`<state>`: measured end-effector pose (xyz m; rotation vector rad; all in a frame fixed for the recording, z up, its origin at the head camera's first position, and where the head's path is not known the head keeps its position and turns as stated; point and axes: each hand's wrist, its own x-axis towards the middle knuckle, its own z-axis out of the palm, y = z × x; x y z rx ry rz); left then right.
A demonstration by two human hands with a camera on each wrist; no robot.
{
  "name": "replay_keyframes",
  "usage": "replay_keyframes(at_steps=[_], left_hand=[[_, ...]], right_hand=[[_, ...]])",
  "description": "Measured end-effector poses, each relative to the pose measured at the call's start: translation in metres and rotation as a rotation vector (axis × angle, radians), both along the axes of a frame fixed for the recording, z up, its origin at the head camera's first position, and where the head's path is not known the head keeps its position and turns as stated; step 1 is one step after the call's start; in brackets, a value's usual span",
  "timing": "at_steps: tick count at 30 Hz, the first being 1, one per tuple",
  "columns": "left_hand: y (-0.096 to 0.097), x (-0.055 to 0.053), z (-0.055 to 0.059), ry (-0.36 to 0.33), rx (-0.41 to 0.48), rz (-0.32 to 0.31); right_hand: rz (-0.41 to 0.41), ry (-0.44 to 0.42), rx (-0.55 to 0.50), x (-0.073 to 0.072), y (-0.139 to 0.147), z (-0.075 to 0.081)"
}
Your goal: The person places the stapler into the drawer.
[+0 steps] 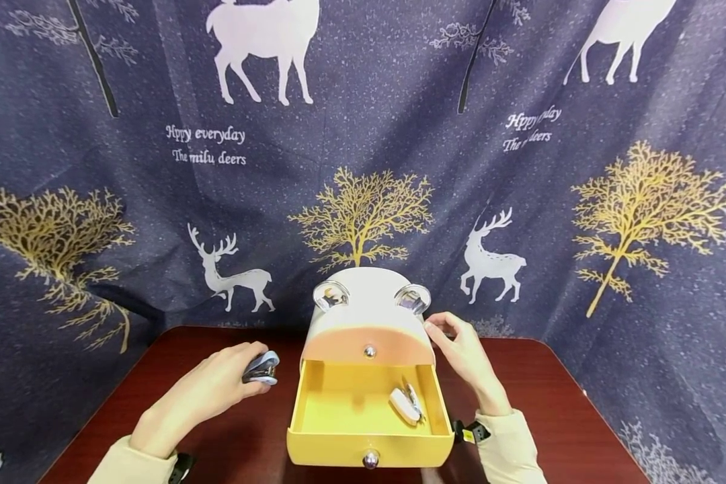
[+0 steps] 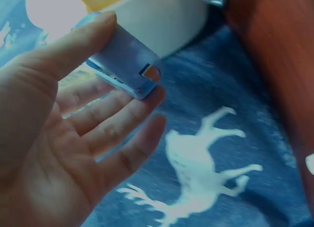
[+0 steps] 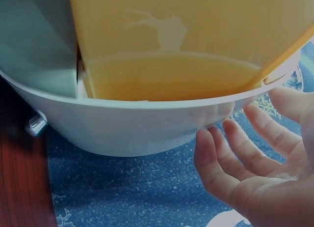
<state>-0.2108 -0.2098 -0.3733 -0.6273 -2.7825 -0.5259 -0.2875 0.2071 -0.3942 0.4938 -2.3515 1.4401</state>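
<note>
My left hand (image 1: 208,380) pinches a small light-blue stapler (image 1: 261,368) between thumb and fingers, left of a white drawer box (image 1: 369,299). The left wrist view shows the thumb over the blue stapler (image 2: 125,57) and fingers beneath it. Below the box's orange upper drawer (image 1: 339,346), a yellow drawer (image 1: 333,452) is pulled out. Inside its right part lies a small white item (image 1: 404,407) with a metal piece beside it; its kind is unclear. My right hand (image 1: 467,356) is at the box's right side, fingers bent loosely against or close to the white wall (image 3: 142,131).
The box stands on a dark red table (image 1: 242,430). Behind it hangs a dark blue cloth (image 1: 387,134) printed with deer and trees. Two round shiny pieces (image 1: 331,296) project from the box top, and the drawers carry silver knobs (image 1: 370,460).
</note>
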Motion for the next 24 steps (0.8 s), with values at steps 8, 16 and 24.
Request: replay_keyframes(at_steps=[8,16,24], left_hand=[[0.029,0.016,0.023,0.085,-0.039,-0.049],[0.051,0.015,0.038,0.120,-0.039,-0.238],[0.070,0.013,0.045,0.117,-0.100,-0.317]], right_hand=[[0.009,0.004,-0.009,0.000,0.000,-0.001],[-0.016,0.000,0.003,0.000,0.002,0.001],[-0.003,-0.013,-0.007,0.000,-0.001,0.001]])
